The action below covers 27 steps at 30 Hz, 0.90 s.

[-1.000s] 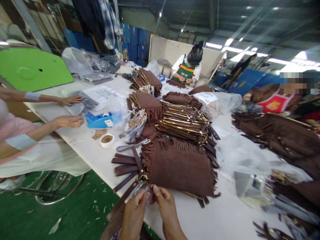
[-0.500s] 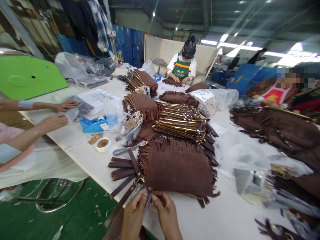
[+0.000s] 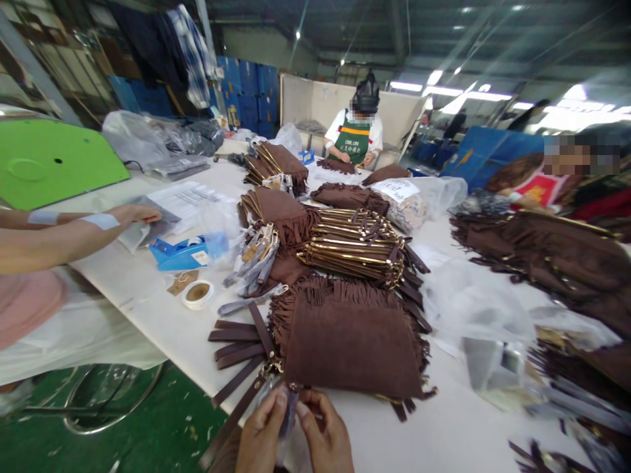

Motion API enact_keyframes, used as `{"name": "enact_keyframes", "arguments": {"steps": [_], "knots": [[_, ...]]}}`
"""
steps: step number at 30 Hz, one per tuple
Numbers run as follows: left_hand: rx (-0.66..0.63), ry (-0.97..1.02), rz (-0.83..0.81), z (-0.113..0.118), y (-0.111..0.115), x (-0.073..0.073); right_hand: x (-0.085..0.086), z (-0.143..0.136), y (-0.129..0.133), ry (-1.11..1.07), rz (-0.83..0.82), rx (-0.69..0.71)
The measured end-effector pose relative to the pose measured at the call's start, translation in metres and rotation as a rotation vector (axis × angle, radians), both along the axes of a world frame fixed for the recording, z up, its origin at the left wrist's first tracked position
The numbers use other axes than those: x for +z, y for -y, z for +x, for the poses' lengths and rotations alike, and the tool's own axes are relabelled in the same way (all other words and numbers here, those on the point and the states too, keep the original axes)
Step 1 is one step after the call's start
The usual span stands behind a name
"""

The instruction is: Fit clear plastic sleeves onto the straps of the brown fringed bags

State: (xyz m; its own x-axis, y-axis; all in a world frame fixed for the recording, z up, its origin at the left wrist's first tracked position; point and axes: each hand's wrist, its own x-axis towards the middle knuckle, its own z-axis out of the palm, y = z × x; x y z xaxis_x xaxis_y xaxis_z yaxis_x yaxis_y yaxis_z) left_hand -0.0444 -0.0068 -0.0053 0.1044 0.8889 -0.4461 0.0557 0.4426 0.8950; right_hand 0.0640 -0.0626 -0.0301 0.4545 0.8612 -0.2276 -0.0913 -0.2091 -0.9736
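Note:
At the near table edge, my left hand [image 3: 262, 428] pinches a dark strap end wrapped in thin clear plastic [image 3: 288, 415]. My right hand [image 3: 324, 427] closes on the same wrapped strap end from the other side, its thumb against it. The strap end hangs by a small gold fitting at the near edge of a brown fringed suede bag [image 3: 352, 338]. That bag lies flat just beyond my fingers. Left of it fan out several loose brown straps [image 3: 241, 343] with gold clasps. The fingertips partly hide the wrapping.
Beyond the bag lies a stack of brown bags with gold zips [image 3: 352, 246]. To the left are a white tape roll [image 3: 197, 294] and a blue tape dispenser [image 3: 178, 253]. A co-worker's arms [image 3: 93, 226] reach in there; another person [image 3: 357, 138] works across the table.
My hands stay at the strap end, with the fingers shifted slightly and more clear plastic showing below. The co-worker's arms at the left have moved further over the table. The view has shifted slightly.

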Motion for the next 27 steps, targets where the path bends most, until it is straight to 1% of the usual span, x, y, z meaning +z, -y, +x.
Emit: {"name": "enact_keyframes", "arguments": {"steps": [2,6,9,11,15,17,19,22,25,27], "knots": [[-0.002,-0.001,-0.04,0.002,0.001,0.007,0.001,0.0,0.001,0.013,-0.01,-0.026],[-0.013,0.021,-0.106,0.003,0.0,0.02,0.006,0.003,0.001,0.01,-0.078,0.023],[-0.04,0.073,-0.131,0.002,-0.001,0.023,0.01,0.005,0.001,0.048,-0.085,-0.001],[-0.05,0.14,-0.17,0.001,0.0,0.019,0.013,0.005,0.0,0.075,-0.082,-0.043],[0.063,0.295,-0.29,0.004,0.005,0.002,0.016,0.004,-0.002,0.062,-0.078,-0.051],[0.081,0.331,-0.32,0.005,0.007,-0.005,0.014,0.003,-0.002,0.049,-0.086,-0.087],[0.074,0.358,-0.328,0.003,0.007,-0.006,0.012,0.002,-0.002,0.042,-0.103,-0.129],[0.047,0.388,-0.306,0.001,0.007,-0.005,0.012,-0.003,-0.004,0.03,-0.115,-0.145],[0.012,0.325,-0.294,-0.001,0.007,-0.004,0.014,-0.009,-0.008,0.019,-0.088,-0.199],[0.028,0.278,-0.287,-0.001,0.007,-0.007,0.016,-0.013,-0.011,0.026,-0.083,-0.219]]}}
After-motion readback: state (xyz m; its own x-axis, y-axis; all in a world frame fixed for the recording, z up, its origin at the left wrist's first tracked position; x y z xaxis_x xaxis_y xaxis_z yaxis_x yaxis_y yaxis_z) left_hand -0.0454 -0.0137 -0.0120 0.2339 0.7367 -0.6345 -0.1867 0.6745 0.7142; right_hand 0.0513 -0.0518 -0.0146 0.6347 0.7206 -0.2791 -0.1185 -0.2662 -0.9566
